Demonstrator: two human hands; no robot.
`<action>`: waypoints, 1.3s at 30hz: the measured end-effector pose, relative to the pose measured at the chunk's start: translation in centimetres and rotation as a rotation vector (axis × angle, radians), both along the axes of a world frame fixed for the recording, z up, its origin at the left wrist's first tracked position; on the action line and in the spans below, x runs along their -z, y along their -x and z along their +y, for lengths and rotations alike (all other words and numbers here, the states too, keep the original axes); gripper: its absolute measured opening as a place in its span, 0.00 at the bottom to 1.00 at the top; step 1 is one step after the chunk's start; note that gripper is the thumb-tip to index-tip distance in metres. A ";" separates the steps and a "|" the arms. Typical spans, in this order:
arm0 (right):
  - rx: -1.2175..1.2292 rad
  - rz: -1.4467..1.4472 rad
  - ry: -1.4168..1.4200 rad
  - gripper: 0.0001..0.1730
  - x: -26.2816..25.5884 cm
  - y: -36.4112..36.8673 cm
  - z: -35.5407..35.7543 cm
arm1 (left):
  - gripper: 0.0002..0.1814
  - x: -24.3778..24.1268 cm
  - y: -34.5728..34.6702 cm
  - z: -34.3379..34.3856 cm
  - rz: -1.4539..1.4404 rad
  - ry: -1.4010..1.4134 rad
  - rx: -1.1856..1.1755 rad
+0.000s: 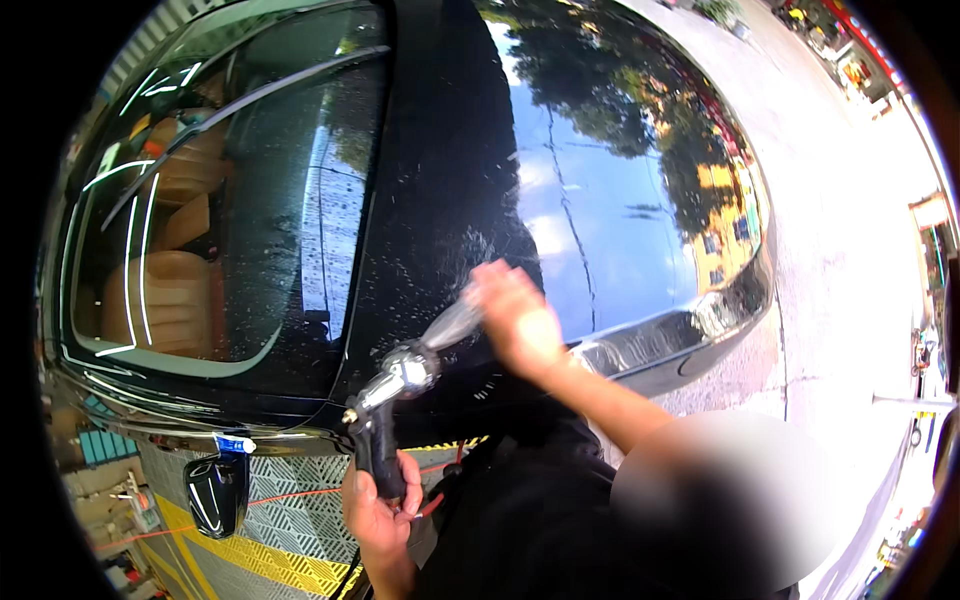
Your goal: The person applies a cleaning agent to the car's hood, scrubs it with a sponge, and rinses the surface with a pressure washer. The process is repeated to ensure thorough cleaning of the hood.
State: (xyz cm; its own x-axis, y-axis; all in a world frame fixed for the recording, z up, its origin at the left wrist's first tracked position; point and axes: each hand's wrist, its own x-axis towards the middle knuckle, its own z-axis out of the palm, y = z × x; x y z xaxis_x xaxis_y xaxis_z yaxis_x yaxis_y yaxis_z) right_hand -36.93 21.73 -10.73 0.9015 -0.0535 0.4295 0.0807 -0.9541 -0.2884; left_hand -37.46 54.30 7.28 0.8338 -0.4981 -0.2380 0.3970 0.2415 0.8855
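A spray gun (409,371) with a chrome head and a black handle is gripped in my left hand (382,502), beside the car's fender. From its nozzle a translucent streak (454,324) runs towards my right hand (517,319). That hand is stretched flat over the black car hood (442,150), blurred, with nothing visible in it; I cannot tell whether it touches the paint. Whitish streaks and droplets mark the hood just beyond the fingers. A red hose (429,507) shows at the bottom of the handle.
On the left is the windshield (262,187), speckled with drops, with a wiper (247,101) across it. A side mirror (217,495) juts out below, and a blue and white tube (236,444) lies by its base. Patterned floor tiles (300,502) with yellow stripes cover the ground.
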 end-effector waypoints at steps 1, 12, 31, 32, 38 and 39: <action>0.142 0.041 0.019 0.24 3.1 2.5 -3.6 | 0.34 -0.2 -0.3 -0.4 0.003 0.039 0.060; 0.888 -0.096 -0.190 0.18 3.1 13.0 -30.5 | 0.48 2.1 3.1 -9.0 -0.070 0.176 -0.033; 1.047 0.020 -0.249 0.22 8.2 25.3 -51.1 | 0.52 -0.6 8.7 -24.4 0.098 0.002 -0.208; 0.911 0.012 0.021 0.23 9.6 26.8 -54.3 | 0.52 -0.6 8.7 -24.7 0.094 0.013 -0.218; 0.700 -0.147 -0.059 0.20 11.4 23.7 -47.7 | 0.49 0.0 8.5 -24.1 0.112 -0.044 -0.251; 0.612 -0.123 -0.093 0.19 10.1 22.0 -44.3 | 0.49 0.1 8.5 -24.0 0.109 -0.050 -0.259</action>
State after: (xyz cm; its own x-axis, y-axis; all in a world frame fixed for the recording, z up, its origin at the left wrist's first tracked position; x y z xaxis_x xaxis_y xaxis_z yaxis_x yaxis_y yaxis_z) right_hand -58.91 -22.55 -20.79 0.6404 -0.5862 0.4963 -0.4339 -0.8093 -0.3960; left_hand -46.00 30.34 7.21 0.8998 -0.2576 -0.3521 0.4214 0.3042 0.8543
